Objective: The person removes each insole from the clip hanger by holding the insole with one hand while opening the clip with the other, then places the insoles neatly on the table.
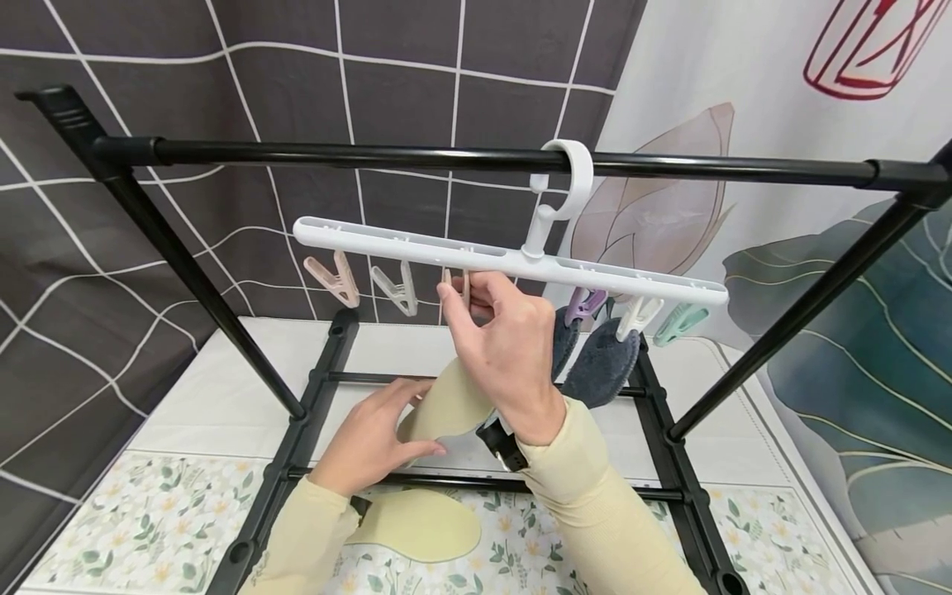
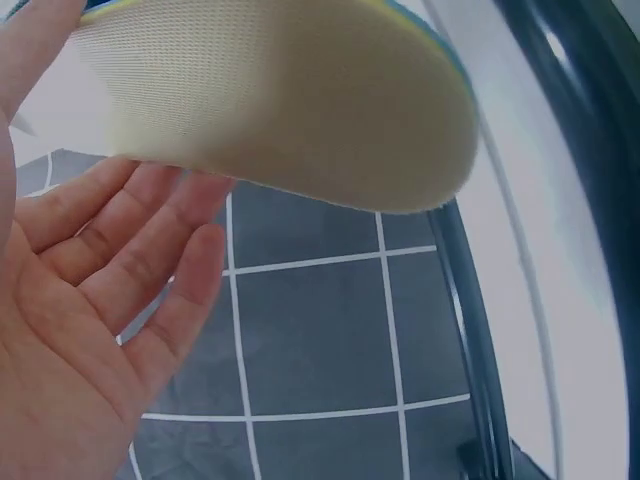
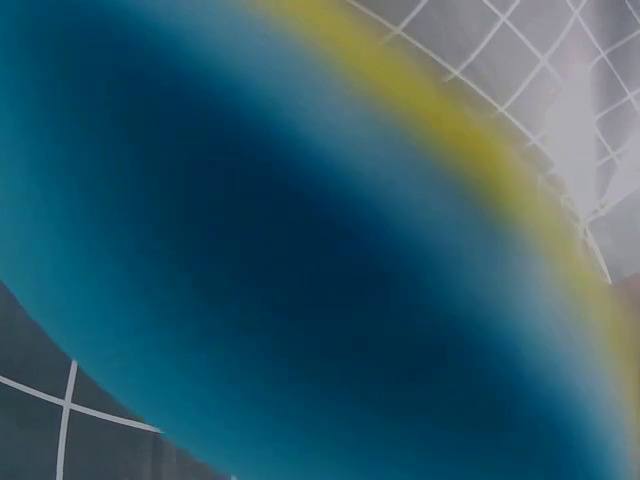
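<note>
Head view: A person's right hand (image 1: 509, 339) pinched a beige clip (image 1: 466, 285) between thumb and fingers beneath a white hanger (image 1: 402, 248), apparently to work its jaws. The left hand (image 1: 379, 430), thumb extended and fingers partly hidden, steadied a pale yellow insole (image 1: 454, 405) just below, seemingly to keep it lined up with the clip. Whether the clip had caught the insole could not be told behind the right hand. The hanger hung by its hook (image 1: 580, 182) from the rack (image 1: 297, 154), leaving room for pieces to dangle. A purple clip (image 1: 585, 304) and a white clip (image 1: 638, 316) held two dark fuzzy pads (image 1: 606, 364); a second insole (image 1: 420, 525) lay on the floral surface (image 1: 149, 512). The red line drawing (image 1: 870, 49) on the curtain was no lettering.

Left wrist view: The fingers lay loosely extended, tips touching the lower edge of the insole's beige mesh face, likely as light support.

Right wrist view: A blurred blue surface with a yellow edge, probably the insole's other face, filled the frame; the finger grip could not be judged here. No brand, label or writing was legible in any view.
</note>
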Tool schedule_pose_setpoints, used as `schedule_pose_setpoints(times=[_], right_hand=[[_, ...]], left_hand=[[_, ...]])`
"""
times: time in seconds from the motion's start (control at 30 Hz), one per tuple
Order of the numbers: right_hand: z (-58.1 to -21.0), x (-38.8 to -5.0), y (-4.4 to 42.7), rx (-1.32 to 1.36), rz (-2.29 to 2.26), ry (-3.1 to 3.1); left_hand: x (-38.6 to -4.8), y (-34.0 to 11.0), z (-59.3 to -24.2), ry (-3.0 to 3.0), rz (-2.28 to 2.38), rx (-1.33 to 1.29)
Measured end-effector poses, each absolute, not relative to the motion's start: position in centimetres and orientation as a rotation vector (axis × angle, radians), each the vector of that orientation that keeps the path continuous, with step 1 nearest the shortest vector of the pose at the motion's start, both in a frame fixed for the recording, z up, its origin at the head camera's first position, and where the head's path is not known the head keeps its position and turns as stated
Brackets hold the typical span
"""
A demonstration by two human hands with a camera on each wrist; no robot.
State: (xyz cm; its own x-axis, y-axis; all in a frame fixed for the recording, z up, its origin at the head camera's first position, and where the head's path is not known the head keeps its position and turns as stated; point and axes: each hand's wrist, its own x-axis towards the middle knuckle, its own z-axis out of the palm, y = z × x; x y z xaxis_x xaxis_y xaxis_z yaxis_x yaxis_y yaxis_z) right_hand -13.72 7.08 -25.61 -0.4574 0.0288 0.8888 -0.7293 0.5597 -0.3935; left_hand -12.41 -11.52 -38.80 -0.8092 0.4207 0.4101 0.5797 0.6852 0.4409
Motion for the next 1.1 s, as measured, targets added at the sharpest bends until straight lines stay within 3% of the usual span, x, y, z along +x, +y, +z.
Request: schedule_pose_setpoints(times=[1.1], right_hand=[[-25.6, -13.4, 7.2, 0.566, 1.010, -1.867]], left_hand=[[-10.3, -14.8, -37.9, -2.734, -0.625, -0.774]])
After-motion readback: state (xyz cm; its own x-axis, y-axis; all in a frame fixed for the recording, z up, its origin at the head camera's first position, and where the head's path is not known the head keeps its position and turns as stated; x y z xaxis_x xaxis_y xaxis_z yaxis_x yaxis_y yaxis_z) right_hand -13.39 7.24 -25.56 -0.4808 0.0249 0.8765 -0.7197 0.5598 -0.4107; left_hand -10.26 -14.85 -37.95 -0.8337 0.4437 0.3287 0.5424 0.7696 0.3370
